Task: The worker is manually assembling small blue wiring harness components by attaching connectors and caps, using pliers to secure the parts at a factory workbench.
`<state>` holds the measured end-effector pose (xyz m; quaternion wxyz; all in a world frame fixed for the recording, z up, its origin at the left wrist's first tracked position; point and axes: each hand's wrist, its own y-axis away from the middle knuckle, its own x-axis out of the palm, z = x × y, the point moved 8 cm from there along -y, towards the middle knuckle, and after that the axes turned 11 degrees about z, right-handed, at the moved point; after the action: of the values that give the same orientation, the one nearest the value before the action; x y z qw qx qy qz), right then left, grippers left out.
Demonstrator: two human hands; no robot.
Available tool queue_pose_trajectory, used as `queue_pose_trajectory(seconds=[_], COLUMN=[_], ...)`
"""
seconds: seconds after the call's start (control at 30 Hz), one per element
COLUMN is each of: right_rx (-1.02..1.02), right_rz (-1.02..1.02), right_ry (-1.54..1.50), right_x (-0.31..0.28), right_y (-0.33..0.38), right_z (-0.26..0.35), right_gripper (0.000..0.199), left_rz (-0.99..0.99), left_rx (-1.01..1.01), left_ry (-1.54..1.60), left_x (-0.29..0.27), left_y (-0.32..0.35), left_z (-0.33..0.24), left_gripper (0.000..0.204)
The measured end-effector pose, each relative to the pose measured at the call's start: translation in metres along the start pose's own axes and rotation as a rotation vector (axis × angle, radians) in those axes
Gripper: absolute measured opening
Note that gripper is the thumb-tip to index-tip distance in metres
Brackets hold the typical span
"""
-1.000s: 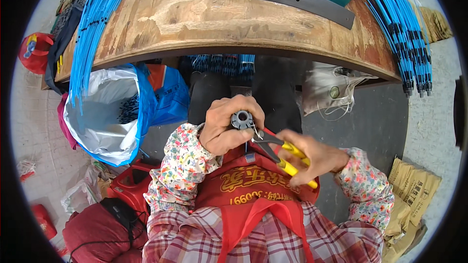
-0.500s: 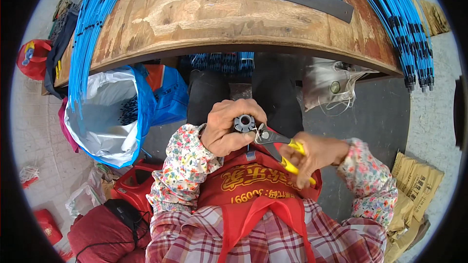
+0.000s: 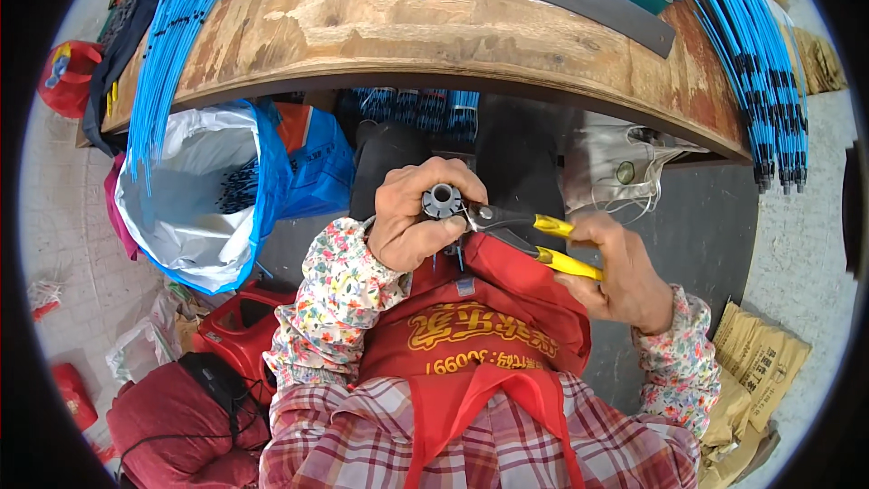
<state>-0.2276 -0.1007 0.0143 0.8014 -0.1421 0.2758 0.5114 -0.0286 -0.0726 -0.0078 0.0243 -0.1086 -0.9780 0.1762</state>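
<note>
Splayed metal pliers [image 3: 514, 218] now more level

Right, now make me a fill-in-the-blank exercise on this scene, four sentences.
1. The left hand holds a round part coloured ____.
2. The right hand holds a tool with black and yellow handles: a pair of ____.
3. The apron with yellow print is mainly ____.
4. The open bag stands on the person's ____ side.

Missing words: grey; pliers; red; left.
</note>
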Motion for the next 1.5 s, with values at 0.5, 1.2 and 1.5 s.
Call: queue_pose_trajectory(seconds=[0.5, 1.2, 1.5], right_rx=[0.367, 0.225, 0.333], right_rz=[0.549, 0.531, 0.647], right_ry=[-1.278, -1.473, -1.337], right_x=[0.079, 0.077, 0.061], right_y=[0.015, 0.020, 0.023], right_z=[-0.012, 0.002, 0.005], right_gripper=[0.027, 0.049, 0.052], left_rz=[0.203, 0.184, 0.291], left_rx=[-0.036, -0.010, -0.078], left_ry=[-0.008, -0.062, -0.094], left_x=[0.018, 0.014, 0.031], left_y=[-0.005, 0.004, -0.002], left_z=[0.011, -0.010, -0.015], left_gripper=[0.039, 0.020, 0.020])
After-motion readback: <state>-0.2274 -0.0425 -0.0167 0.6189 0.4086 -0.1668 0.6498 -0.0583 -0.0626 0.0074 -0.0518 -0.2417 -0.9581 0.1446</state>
